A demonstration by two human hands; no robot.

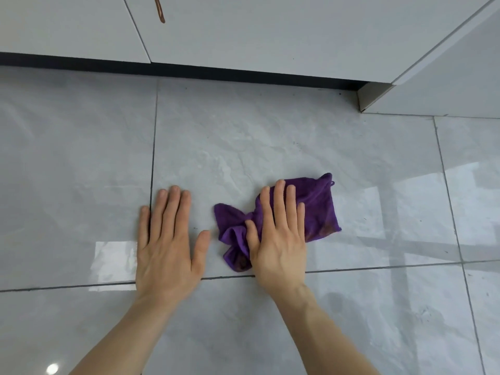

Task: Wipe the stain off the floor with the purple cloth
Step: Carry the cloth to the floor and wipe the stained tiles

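My right hand (277, 236) lies flat on the purple cloth (319, 209), fingers spread and pointing toward twelve o'clock, palm pressing down rather than pinching; the thumb tucks against a bunched fold, so this grip is open and weighted onto the fabric, holding it by pressure alone. I judge that suits wiping: a broad palm keeps more cloth against the tile. The cloth sits on the grey floor (243, 136) just below the middle of the view, its loose ends spilling out toward two o'clock and nine o'clock of my hand.

My left hand (167, 244) rests bare on the floor at nine o'clock of the cloth, close beside it but not touching, fingers splayed and holding nothing. It looks placed there to prop my weight while I lean in.

The stain itself I cannot find on the tile; it may be under the cloth or my palm. Brownish marks show on the cloth at its lower edges. A brown streak (159, 12) runs down the cabinet front (243, 36) at twelve o'clock, cut off by the top edge.
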